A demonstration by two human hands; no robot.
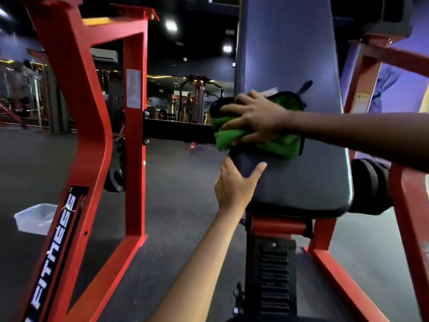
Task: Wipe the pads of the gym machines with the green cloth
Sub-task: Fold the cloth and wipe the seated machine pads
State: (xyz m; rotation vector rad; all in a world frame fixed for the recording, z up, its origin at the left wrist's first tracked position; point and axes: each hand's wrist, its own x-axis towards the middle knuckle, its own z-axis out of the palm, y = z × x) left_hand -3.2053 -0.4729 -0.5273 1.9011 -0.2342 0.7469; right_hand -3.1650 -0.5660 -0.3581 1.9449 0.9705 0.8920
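Gym floor behind; right hand (253,117) presses green cloth (274,135) on seemingly upright pad (301,177).

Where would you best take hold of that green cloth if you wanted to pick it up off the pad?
Probably the bunched fold of the green cloth that hangs past the left edge of the pad. It sticks out free there, so fingers coming from the left could pinch it. The rest lies flat under the right hand; the left hand holds the pad's edge just below.
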